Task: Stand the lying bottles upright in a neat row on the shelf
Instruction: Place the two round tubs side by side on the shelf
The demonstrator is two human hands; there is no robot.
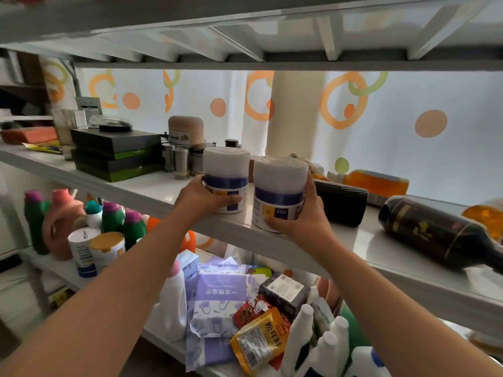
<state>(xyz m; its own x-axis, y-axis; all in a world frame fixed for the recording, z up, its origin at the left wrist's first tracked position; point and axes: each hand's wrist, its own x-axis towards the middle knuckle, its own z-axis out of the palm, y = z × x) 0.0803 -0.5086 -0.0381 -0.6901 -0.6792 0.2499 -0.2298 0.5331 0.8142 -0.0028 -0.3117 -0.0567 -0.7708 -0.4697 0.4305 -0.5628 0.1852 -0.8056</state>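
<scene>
Two white tubs with blue bands stand upright side by side near the front of the white shelf (pixel 152 190). My left hand (pixel 202 195) grips the left tub (pixel 226 172) low on its side. My right hand (pixel 302 216) wraps the base of the right tub (pixel 279 183). To the right, a black cylinder (pixel 343 202) lies on its side behind my right hand. A dark wine bottle (pixel 435 232) lies further right, neck toward the front edge. An orange bottle (pixel 375 183) lies at the back, and another orange bottle (pixel 487 216) lies at the far right edge.
Stacked black and green boxes (pixel 117 156) fill the shelf's left part, with small metal tins (pixel 181 161) and a beige jar (pixel 186 130) behind. The shelf below holds detergent bottles (pixel 65 221), cans, packets and white bottles (pixel 321 346). Another shelf hangs close overhead.
</scene>
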